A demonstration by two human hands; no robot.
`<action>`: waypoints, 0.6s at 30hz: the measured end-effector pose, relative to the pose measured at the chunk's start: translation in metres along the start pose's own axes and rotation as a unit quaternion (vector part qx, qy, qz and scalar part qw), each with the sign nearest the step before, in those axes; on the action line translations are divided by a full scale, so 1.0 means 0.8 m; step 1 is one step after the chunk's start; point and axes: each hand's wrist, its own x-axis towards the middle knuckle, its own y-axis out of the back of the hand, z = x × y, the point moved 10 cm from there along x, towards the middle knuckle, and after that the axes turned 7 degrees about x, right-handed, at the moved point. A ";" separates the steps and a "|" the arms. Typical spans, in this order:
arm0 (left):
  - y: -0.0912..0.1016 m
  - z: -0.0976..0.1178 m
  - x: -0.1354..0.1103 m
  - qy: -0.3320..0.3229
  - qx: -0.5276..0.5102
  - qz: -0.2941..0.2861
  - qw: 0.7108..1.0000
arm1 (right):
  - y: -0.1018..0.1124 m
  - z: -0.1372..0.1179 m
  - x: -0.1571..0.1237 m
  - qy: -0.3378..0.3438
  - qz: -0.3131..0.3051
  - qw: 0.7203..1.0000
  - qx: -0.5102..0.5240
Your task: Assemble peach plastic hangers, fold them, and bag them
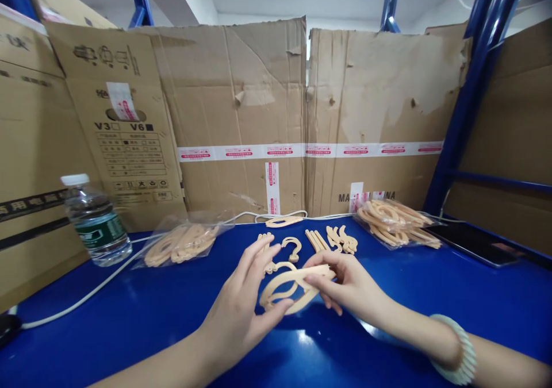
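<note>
Between my hands is a curved pale wooden piece (271,291) with an open middle, lifted above the blue table. My right hand (340,279) is closed on its right end, the thumb on top and fingers underneath. My left hand (245,296) is at the piece's left side, its fingers stretched out and apart. The left thumb meets or nearly meets the piece's lower edge. Just beyond lie a wooden hook (292,249), several straight wooden sticks (317,241) and a group of small curved wooden parts (342,239). More small parts are partly hidden behind my left fingers.
A clear bag of wooden parts (185,244) lies left, another bag (392,221) right, beside a dark phone (472,243). A water bottle (97,221) stands far left, near a white cable (86,299). Cardboard sheets (241,118) wall the back of the blue table (172,319).
</note>
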 end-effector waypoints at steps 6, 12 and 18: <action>-0.035 -0.024 -0.003 0.126 -0.126 -0.136 0.974 | -0.006 0.007 -0.003 -0.022 0.014 0.997 0.077; -0.022 -0.044 -0.010 0.226 -0.227 -0.086 0.943 | 0.009 0.025 -0.004 -0.094 0.062 0.990 0.084; -0.024 -0.076 -0.018 0.306 -0.313 0.000 0.899 | 0.025 0.018 -0.006 -0.070 0.086 0.992 0.059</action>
